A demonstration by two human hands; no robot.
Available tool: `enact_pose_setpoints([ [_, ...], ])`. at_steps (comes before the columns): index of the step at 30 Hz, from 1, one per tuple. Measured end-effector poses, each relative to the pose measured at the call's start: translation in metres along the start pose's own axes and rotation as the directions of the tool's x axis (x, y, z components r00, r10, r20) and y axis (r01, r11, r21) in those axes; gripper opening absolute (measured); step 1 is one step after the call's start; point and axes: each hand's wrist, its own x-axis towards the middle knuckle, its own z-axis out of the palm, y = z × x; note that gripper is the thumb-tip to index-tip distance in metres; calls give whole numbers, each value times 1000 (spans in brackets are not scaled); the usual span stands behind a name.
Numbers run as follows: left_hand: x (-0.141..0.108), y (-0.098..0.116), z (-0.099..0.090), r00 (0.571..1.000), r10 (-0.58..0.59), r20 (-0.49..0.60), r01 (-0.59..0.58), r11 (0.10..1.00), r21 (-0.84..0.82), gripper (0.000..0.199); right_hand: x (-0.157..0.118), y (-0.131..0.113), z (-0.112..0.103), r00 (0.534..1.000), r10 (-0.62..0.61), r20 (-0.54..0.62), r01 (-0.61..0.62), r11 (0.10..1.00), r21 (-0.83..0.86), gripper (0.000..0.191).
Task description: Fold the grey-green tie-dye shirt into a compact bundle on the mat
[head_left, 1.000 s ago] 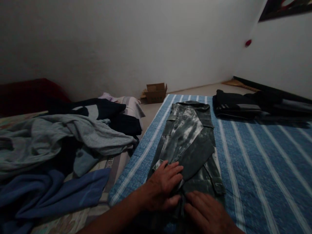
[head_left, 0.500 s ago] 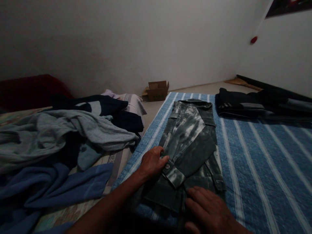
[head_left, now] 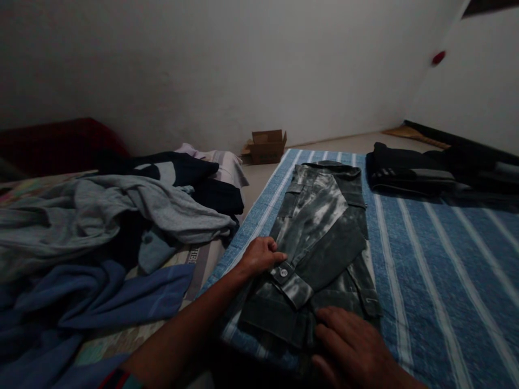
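Note:
A dark grey, tie-dye patterned jacket (head_left: 324,237) lies folded lengthwise on a blue striped sheet, its collar at the far end. One sleeve is folded across its front, and the buttoned cuff (head_left: 292,283) points toward me. My left hand (head_left: 263,256) is closed at the jacket's left edge beside the cuff, thumb and fingers pinching the cloth. Near the hem, my right hand (head_left: 352,343) has its fingers bent over the lower edge, with the thumb below. The fingertips of my right hand are partly hidden in shadow.
Black folded clothes (head_left: 409,170) lie at the right on the striped sheet (head_left: 433,259). To the left, a grey garment (head_left: 162,208), a blue garment (head_left: 133,297) and dark clothes are heaped on another bed. A cardboard box (head_left: 267,148) stands by the wall.
The view has shifted slightly, so the scene sits a little farther right. Both hands stay at about the same places on the jacket, which keeps its folded shape.

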Motion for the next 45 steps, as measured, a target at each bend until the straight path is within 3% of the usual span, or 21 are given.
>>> enact_pose_setpoints([
  [9, 0, 1, -2, 998, -29, 51, 33, 996, -84, 27, 19, 5, 2, 997, 70, 20, -71, 994, 87, 18],
  [14, -1, 3, -2, 998, -19, 62, 27, 991, -133, 28, 19, 3, 1, 996, 83, 29, -86, 992, 95, 18],
  [20, 0, 6, -3, 994, -86, 60, 97, 972, -214, 27, 19, 3, 1, 995, 94, 45, -100, 985, 138, 20],
  [33, 2, 0, -5, 993, -104, 58, 118, 918, -378, 30, 17, 1, 14, 996, 87, -3, -86, 992, 95, 17],
  [40, -1, 6, -6, 988, -125, 93, 154, 881, -448, 30, 18, -5, 13, 997, 70, 32, -70, 998, 6, 17],
  [45, 1, 4, -6, 990, -114, 84, 139, 895, -424, 29, 20, -12, 11, 998, 67, -11, -68, 993, -94, 20],
])
